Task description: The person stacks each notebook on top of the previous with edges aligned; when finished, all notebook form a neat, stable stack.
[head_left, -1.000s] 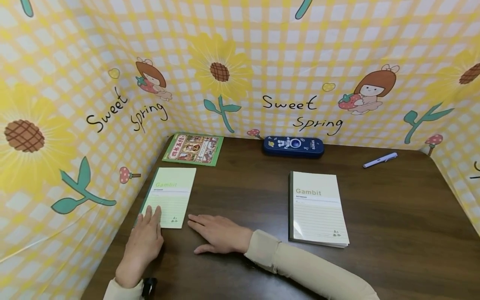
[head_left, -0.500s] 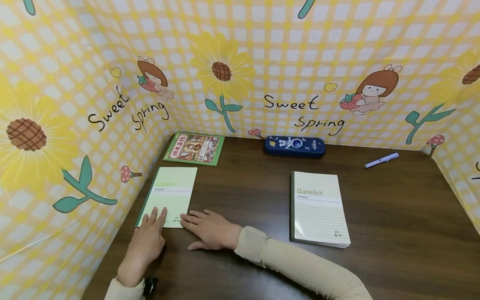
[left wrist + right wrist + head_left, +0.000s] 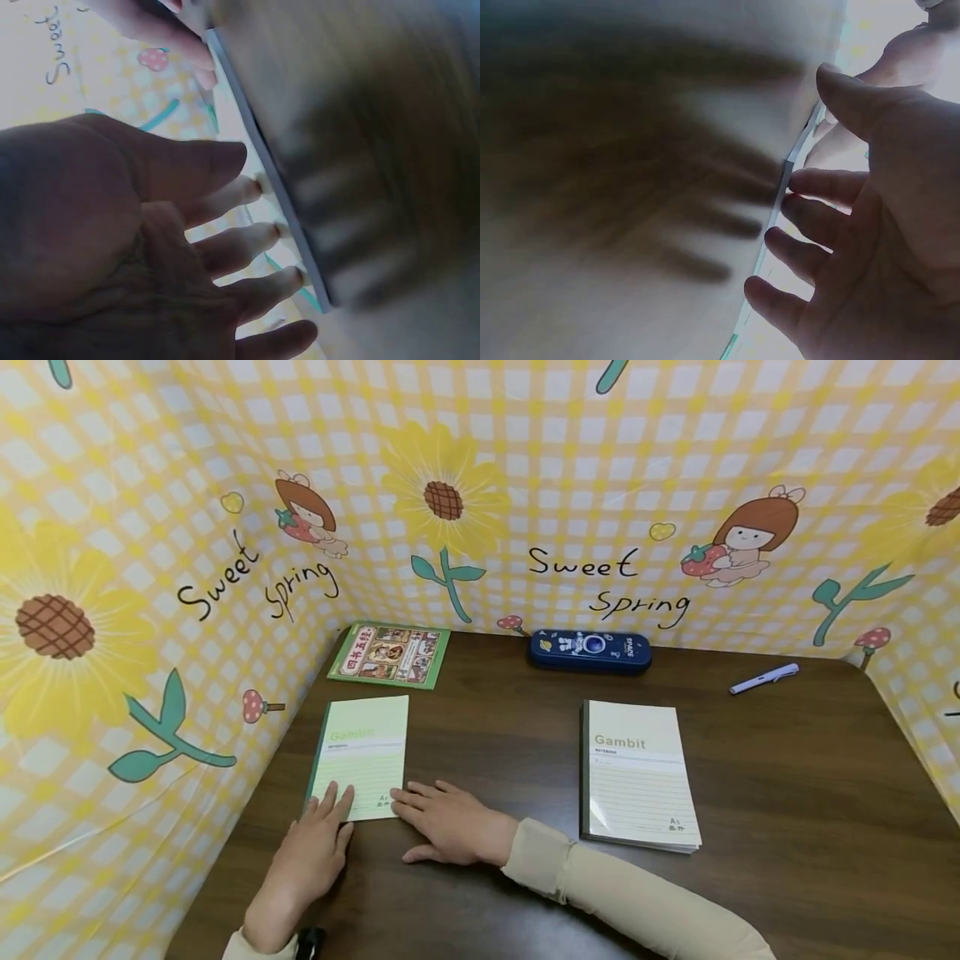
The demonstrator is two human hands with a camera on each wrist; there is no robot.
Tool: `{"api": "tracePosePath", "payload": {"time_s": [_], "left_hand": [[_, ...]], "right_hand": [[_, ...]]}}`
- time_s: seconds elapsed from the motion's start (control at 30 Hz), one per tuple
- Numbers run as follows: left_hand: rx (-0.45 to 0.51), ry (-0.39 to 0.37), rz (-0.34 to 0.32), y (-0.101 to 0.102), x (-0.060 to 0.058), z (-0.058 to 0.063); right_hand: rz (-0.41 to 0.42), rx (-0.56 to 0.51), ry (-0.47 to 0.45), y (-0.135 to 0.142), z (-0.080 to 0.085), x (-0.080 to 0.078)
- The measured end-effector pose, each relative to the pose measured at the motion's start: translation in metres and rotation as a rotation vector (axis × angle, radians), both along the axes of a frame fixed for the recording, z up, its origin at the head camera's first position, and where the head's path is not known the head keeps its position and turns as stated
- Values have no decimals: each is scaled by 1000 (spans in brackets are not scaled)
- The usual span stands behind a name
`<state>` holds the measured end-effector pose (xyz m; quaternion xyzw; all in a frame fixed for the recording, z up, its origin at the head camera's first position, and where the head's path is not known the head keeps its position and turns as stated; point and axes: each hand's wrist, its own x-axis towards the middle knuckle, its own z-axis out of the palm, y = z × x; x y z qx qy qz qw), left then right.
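Observation:
A pale green notebook [image 3: 365, 752] marked "Gambit" lies flat at the left of the table, its dark spine on the left. My left hand [image 3: 311, 847] rests its outstretched fingertips on the notebook's lower left corner; in the left wrist view those fingers [image 3: 247, 247] touch the cover near the edge. At the lower right corner, my right hand [image 3: 453, 822] lies palm down with straight fingers, the tips touching the notebook's edge. The right wrist view shows the fingers [image 3: 799, 255] spread along that edge.
A second Gambit notebook [image 3: 637, 777], seemingly a stack, lies right of centre. Along the back are a green picture-covered book [image 3: 390, 656], a dark blue pencil case [image 3: 589, 652] and a lavender pen [image 3: 765, 678]. A patterned cloth [image 3: 480, 485] walls the table [image 3: 495, 743] behind and at the sides.
The right hand first moved left to the notebook's edge. Since then the notebook has slid right and turned slightly, and both hands have moved right with it.

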<state>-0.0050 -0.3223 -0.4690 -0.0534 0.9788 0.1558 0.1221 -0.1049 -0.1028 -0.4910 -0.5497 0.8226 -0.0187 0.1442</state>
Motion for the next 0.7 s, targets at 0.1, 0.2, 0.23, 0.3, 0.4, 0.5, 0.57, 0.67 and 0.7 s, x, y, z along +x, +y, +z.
{"api": "tracePosePath", "payload": {"time_s": [0.1, 0.2, 0.23, 0.3, 0.4, 0.5, 0.57, 0.67, 0.7], "left_hand": [[40, -33, -4, 9, 2, 1], [43, -33, -18, 19, 4, 0], [31, -23, -26, 23, 4, -1], [2, 4, -51, 30, 5, -3], [-25, 33, -80, 42, 7, -4], [-24, 34, -100, 53, 7, -4], [-16, 21, -103, 59, 8, -4], [-8, -3, -106, 68, 8, -3], [-1, -10, -108, 71, 8, -3]], "right_hand": [[-15, -4, -16, 11, 3, 2], [-34, -8, -21, 23, 5, 3], [-40, -9, -17, 27, 5, 3], [-51, -10, 3, 34, 5, 3], [-69, -11, 40, 46, 5, 4], [-89, -16, 63, 58, 4, 5], [-107, -19, 63, 65, 5, 6], [-123, -16, 56, 75, 8, 7], [-128, -13, 54, 79, 9, 7]]}}
